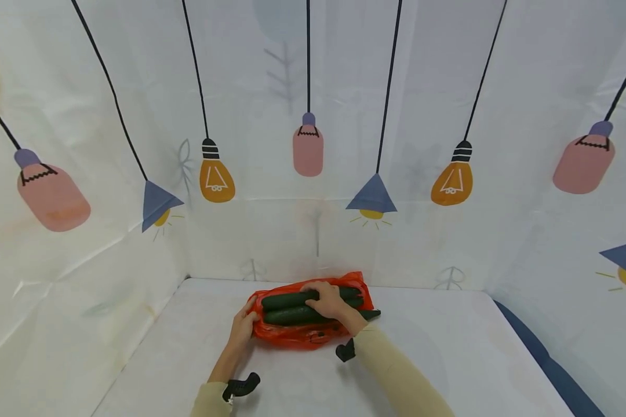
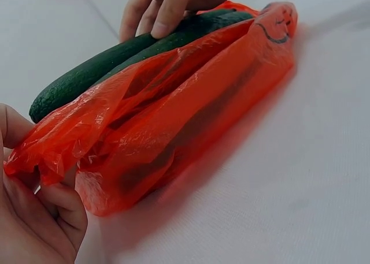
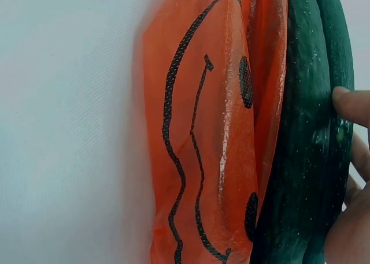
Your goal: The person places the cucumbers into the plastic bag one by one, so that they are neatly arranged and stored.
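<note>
Several long dark green cucumbers lie side by side in a thin red plastic bag near the back of the table. My right hand reaches over them from the right and grips the rear cucumber, its thumb on the near side. In front of that one lies another cucumber, whose tip pokes past the bag's right end. At the bag's left end, my left hand pinches the crumpled plastic edge between thumb and fingers. Black line drawings mark the bag's near side.
The white table ends at a pale wall covering printed with hanging lamps. A similar covering rises on the left and right. Along the table's right side runs a dark blue strip. Both wrists wear black straps.
</note>
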Tool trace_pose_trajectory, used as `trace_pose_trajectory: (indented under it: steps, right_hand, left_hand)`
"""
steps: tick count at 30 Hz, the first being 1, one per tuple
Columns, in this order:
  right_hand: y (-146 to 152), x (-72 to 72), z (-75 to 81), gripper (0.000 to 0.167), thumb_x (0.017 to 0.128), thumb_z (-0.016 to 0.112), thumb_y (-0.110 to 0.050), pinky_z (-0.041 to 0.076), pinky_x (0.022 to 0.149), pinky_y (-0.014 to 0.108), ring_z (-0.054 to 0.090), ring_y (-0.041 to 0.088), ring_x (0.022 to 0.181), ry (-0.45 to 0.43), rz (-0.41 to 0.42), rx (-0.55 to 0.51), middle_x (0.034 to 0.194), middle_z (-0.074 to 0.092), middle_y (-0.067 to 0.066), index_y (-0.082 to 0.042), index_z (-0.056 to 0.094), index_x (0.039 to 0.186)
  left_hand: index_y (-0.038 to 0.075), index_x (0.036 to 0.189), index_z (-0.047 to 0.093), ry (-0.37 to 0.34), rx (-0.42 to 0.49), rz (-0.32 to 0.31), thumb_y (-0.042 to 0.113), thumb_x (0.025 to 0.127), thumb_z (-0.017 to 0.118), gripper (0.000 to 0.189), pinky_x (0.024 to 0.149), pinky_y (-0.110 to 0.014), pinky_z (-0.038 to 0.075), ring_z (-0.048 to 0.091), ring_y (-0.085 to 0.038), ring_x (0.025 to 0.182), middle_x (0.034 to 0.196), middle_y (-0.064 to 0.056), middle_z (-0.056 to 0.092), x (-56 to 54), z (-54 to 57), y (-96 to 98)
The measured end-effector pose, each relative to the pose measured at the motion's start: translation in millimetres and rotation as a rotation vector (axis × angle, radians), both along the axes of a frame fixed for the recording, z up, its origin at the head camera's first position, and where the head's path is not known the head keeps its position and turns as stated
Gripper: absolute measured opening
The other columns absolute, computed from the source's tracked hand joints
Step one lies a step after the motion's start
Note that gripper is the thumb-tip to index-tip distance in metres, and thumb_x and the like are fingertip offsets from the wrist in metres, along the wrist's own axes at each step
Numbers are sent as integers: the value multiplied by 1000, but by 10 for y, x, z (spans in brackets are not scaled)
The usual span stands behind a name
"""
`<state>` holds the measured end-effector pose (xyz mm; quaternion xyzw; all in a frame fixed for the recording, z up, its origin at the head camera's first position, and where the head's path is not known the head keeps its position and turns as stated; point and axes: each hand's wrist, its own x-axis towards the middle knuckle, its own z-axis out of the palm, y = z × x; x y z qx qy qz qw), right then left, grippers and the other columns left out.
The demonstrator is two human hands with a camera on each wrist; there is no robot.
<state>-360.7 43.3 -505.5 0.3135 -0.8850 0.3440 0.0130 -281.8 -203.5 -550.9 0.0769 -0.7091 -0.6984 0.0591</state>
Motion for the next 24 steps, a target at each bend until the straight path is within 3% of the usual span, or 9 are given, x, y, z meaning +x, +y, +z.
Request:
trace_pose_trajectory:
  steps: [5,8,12,15,19,21,24]
  right_hand:
    - [32,-4,-53,27,90,71,-16,31,97,55,55,22,113,-12,-22,-10,117,65,-3,-17,68,117]
    - [63,-4,-72,27,88,72,-20,31,98,55,55,21,112,-17,-50,-8,115,65,-4,-18,69,115]
    - [106,-5,-20,26,87,74,-22,32,98,58,56,24,111,3,-75,-41,112,66,-1,-17,70,112]
    - [151,-12,37,24,88,74,-24,34,99,57,56,25,111,17,-89,-70,111,67,0,-15,71,110]
    - [280,-25,75,21,89,72,-22,44,96,49,58,24,107,33,-95,-112,108,68,0,-13,73,107]
    - [374,-33,86,18,88,73,-21,48,92,46,60,23,104,48,-102,-139,105,69,0,-11,74,104]
    - [536,-48,98,13,87,74,-18,51,87,43,63,21,96,87,-108,-171,98,70,-2,-11,76,97]
  left_hand:
    - [4,150,33,-2,-5,4,0,89,39,62,73,-23,44,42,-31,114,152,-23,30,24,-37,28]
    - [3,150,34,-6,-16,3,0,89,38,61,88,-29,46,39,-32,123,153,-23,29,46,-41,33]
    - [2,150,32,11,-22,-13,-2,89,38,62,108,-48,32,27,-35,137,154,-23,26,34,-18,12]
    - [1,150,32,37,-13,-23,-3,90,37,61,111,-52,25,21,-35,141,155,-23,24,11,4,-13]
    - [2,148,38,39,-35,-13,-2,92,38,56,100,-35,42,34,-31,132,153,-23,29,3,9,-29]
    - [2,145,44,38,-50,-1,-3,92,40,53,83,-25,47,45,-27,117,148,-23,37,10,4,-30]
    - [2,139,52,58,-68,15,-4,91,42,50,61,-20,45,54,-17,86,136,-24,48,34,1,-43]
